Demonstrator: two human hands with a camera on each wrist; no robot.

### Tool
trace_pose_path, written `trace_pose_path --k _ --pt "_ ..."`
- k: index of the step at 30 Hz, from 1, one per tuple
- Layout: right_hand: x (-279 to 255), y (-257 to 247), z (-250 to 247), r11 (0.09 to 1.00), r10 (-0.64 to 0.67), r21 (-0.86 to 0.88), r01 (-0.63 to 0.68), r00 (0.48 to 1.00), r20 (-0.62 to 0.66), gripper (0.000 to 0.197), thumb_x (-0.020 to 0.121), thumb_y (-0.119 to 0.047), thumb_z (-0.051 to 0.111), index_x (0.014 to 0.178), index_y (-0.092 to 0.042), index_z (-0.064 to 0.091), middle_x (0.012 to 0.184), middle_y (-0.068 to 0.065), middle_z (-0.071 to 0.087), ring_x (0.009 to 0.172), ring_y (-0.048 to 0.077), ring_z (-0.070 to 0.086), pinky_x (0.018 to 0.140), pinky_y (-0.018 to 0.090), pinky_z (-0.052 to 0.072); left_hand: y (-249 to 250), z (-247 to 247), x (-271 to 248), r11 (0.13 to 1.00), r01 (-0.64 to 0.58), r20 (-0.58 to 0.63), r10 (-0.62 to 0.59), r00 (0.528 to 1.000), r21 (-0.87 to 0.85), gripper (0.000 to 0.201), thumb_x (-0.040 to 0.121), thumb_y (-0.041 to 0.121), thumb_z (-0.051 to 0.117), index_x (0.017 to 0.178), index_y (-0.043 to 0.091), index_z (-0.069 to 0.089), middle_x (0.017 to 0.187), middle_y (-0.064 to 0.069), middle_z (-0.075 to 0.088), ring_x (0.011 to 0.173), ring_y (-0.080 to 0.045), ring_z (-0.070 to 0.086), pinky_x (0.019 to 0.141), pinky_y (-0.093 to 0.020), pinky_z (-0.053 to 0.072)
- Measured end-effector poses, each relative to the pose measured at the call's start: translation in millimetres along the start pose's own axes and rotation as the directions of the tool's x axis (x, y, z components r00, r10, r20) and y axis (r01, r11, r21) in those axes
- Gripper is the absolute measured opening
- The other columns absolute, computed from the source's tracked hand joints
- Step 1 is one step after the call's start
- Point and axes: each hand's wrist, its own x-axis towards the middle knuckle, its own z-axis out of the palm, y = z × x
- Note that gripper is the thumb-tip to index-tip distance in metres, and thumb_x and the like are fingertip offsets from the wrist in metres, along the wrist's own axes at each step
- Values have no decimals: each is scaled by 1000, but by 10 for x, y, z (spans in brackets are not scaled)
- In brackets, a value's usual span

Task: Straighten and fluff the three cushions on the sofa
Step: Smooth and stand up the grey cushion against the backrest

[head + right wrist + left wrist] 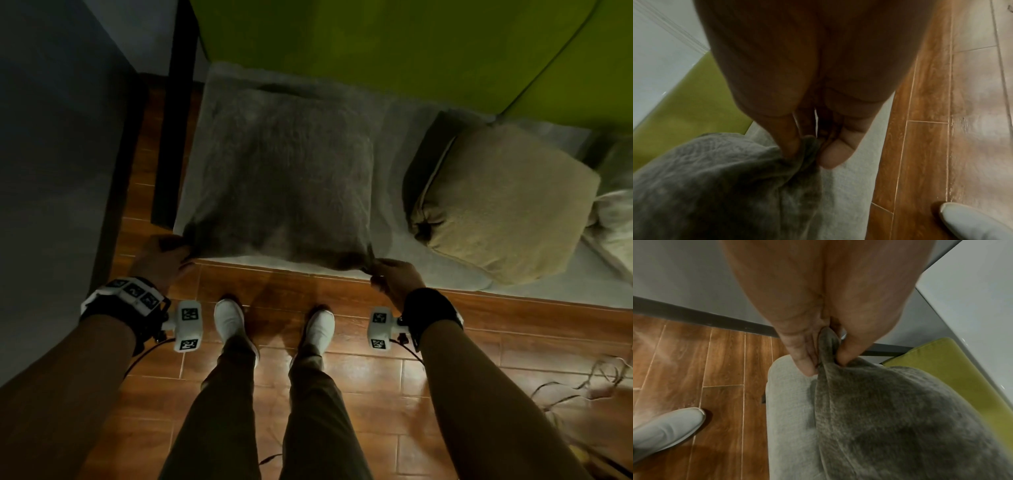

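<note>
A wooden plank floor [376, 373] runs before a sofa with a pale seat [394, 137] and green backrest [376, 44]. The grey cushion [284, 178] lies flat on the seat; a tan cushion [507, 202] sits at its 3 o'clock, seen only from the head camera. The wrist views show the pinches: the left hand [813, 331] clamps the cushion's 7 o'clock corner, the right hand [818, 113] its 5 o'clock corner.
</note>
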Motion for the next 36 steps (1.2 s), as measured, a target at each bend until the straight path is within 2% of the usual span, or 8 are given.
trace_pose_path --k 4,10,13,16,23,26,30,36 --pt "133 -38 -115 988 -38 -150 28 997 -63 6 93 -23 70 92 -19 75 79 11 72 68 23 64 65 35 55 63 -6 -108 974 -41 -109 66 992 224 21 100 20 55 118 11 60 112 -15 61 74 -17 57 60 -16 46" --pt "99 -18 -11 946 -100 -322 39 979 -176 20 99 -37 54 106 -22 65 104 15 72 92 35 69 82 49 59 -120 -27 101 981 -12 -73 27 997 195 41 103 30 47 132 2 55 132 -23 59 109 -38 61 92 -43 51" --pt "28 3 56 1000 5 -3 -6 999 -39 31 98 -44 61 120 -22 60 107 5 72 93 24 74 72 39 56 -178 -29 136 998 51 6 -51 999 21 28 102 28 50 123 12 58 123 -17 64 90 -23 65 79 -39 53" --pt "94 13 -57 985 -87 -154 83 996 -21 31 97 -35 67 123 -19 67 103 5 76 82 18 76 68 33 55 -202 -84 170 999 27 8 -27 1000 31 32 102 12 51 133 6 51 120 -19 62 86 -23 63 76 -34 51" --pt "33 -27 60 569 -275 -822 2 943 -188 44 106 -52 32 110 -13 53 102 26 65 96 44 66 72 39 40 -178 -180 130 973 18 -24 -12 1000 230 32 100 23 55 125 4 57 111 -20 68 87 -29 67 89 -43 55" --pt "68 -16 33 696 -206 -717 44 968 -141 33 106 -44 43 105 -13 55 108 25 67 95 40 64 76 40 46 -93 -217 158 987 26 40 -32 999 156 23 101 13 52 123 7 56 117 -19 64 99 -31 64 86 -39 51" --pt "80 29 -83 999 -48 -19 47 999 -7 35 91 -18 74 124 -18 60 109 12 74 96 31 73 86 44 59 -42 -274 215 994 32 40 -36 999 100 30 95 7 60 125 10 59 117 -14 65 101 -27 66 79 -33 54" --pt "5 -72 -152 853 -152 -512 102 987 -58 40 87 -48 73 110 -15 73 74 6 77 69 23 74 75 41 62 -106 -260 204 961 -55 -9 59 998 270 27 91 -6 61 117 3 61 102 -17 62 103 -35 60 91 -40 50"
